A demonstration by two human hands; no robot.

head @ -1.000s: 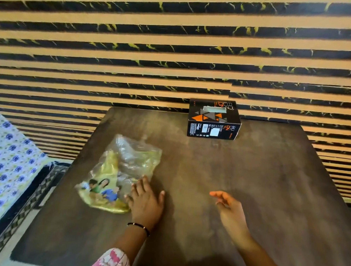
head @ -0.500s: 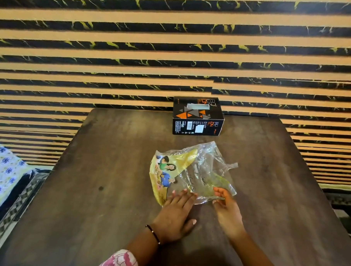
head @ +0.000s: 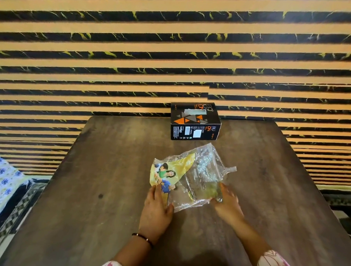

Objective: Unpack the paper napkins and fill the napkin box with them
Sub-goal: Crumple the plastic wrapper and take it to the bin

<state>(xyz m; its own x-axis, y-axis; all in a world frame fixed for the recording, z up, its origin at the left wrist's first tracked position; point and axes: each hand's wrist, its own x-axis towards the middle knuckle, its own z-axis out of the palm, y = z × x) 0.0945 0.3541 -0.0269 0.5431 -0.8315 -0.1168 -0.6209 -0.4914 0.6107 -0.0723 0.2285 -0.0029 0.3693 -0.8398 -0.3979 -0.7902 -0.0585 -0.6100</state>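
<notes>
Crinkled clear plastic, the empty-looking napkin wrapper [head: 190,176], lies flat near the middle of a dark wooden table [head: 107,190], with a yellow printed panel showing figures on its left side. A person seated at the near edge works it with both hands. The left hand [head: 157,207] lies palm down on the wrapper's near-left corner, fingers straight and together, pressing the printed panel to the tabletop. The right hand [head: 227,203] rests on the wrapper's near-right edge, fingers extended over the clear film; whether the thumb pinches the plastic from below cannot be told. A thin dark bracelet [head: 143,237] circles the left wrist, and pink-and-white patterned sleeves [head: 271,265] show at the near edge of the view.

Beyond the wrapper, at the far edge of the table and just apart from the plastic, stands the napkin box [head: 195,121], black with orange and grey triangles and a slot in its top face where something pale shows. Behind it runs a wall [head: 174,42] of horizontal tan slats over black marbled panels. At the far left, a white cloth [head: 1,177] with blue flowers lies beside the table.
</notes>
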